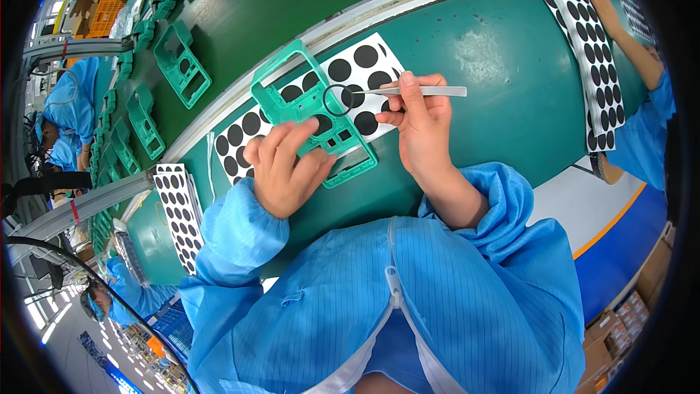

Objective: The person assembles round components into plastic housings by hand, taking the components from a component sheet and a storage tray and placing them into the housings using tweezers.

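My left hand (288, 168) rests on a green plastic housing (281, 106), its fingers bent over the lower part with round and square holes. Between the fingers and thumb of my right hand (423, 120) are metal tweezers (446, 91), pointing left. A thin black ring (324, 105) is at their tips, over the right side of the housing. Beneath the housing lies a white sheet (359, 75) with rows of black discs. My left fingertips partly hide the round hole near the middle.
A metal rail (343, 20) divides my green table (481, 58) from a green belt carrying several similar housings (182, 66). More dotted sheets lie at the left (177, 211) and right (599, 73). A co-worker's hand (599, 7) is beside the right-hand sheets.
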Demonstrator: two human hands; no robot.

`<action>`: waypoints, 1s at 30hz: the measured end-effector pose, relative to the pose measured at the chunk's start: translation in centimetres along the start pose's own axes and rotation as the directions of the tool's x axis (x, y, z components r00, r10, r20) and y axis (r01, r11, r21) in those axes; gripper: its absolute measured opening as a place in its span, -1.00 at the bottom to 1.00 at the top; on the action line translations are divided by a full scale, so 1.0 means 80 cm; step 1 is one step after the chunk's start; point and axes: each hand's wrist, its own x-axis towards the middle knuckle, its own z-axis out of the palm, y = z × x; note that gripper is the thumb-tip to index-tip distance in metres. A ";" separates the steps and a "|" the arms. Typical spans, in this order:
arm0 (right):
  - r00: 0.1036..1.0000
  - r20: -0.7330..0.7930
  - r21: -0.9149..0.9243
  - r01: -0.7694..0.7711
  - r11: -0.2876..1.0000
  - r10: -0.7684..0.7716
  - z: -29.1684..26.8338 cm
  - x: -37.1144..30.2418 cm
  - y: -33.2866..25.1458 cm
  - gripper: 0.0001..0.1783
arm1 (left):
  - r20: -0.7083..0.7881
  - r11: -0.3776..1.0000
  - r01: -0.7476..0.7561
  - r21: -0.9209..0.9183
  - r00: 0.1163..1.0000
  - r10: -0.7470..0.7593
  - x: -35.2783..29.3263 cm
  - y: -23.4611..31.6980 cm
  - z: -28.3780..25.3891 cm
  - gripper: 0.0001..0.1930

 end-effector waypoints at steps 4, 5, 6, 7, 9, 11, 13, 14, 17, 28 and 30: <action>0.990 0.045 -0.022 0.134 0.991 -0.133 0.007 -0.008 0.003 -0.81 | 0.056 0.981 0.173 -0.084 0.984 -0.169 -0.023 0.007 -0.007 -0.70; 0.964 0.107 -0.035 0.249 0.968 -0.244 0.009 -0.012 0.005 -0.82 | 0.056 0.979 0.184 -0.087 0.982 -0.180 -0.026 0.010 -0.004 -0.70; 0.965 0.120 -0.041 0.238 0.970 -0.232 0.010 -0.016 0.009 -0.82 | 0.054 0.956 0.284 -0.074 0.958 -0.281 -0.031 0.017 -0.002 -0.68; 0.934 0.182 -0.052 0.321 0.945 -0.308 0.010 -0.021 0.014 -0.82 | 0.050 0.922 0.382 -0.062 0.924 -0.379 -0.035 0.022 0.000 -0.66; 0.896 0.261 -0.063 0.387 0.920 -0.360 0.009 -0.026 0.024 -0.81 | 0.059 0.897 0.439 -0.050 0.898 -0.436 -0.037 0.029 0.001 -0.62; 0.796 0.407 -0.227 0.563 0.795 -0.447 0.006 -0.027 0.031 -0.80 | 0.030 0.884 0.462 -0.067 0.887 -0.461 -0.038 0.032 0.005 -0.59; 0.787 0.428 -0.233 0.572 0.787 -0.445 0.008 -0.030 0.036 -0.80 | -0.022 0.864 0.490 -0.116 0.868 -0.495 -0.042 0.032 0.014 -0.61; 0.768 0.446 -0.242 0.598 0.764 -0.460 0.008 -0.031 0.037 -0.79 | -0.041 0.864 0.481 -0.149 0.870 -0.492 -0.043 0.032 0.016 -0.62; 0.743 0.476 -0.259 0.629 0.733 -0.470 0.007 -0.034 0.039 -0.78 | -0.053 0.863 0.473 -0.178 0.871 -0.489 -0.045 0.032 0.018 -0.64; 0.722 0.502 -0.314 0.665 0.677 -0.476 0.006 -0.034 0.045 -0.78 | -0.075 0.874 0.435 -0.218 0.885 -0.459 -0.049 0.031 0.022 -0.63; 0.700 0.514 -0.309 0.690 0.654 -0.496 0.005 -0.032 0.047 -0.78 | -0.080 0.874 0.434 -0.216 0.885 -0.459 -0.048 0.031 0.022 -0.63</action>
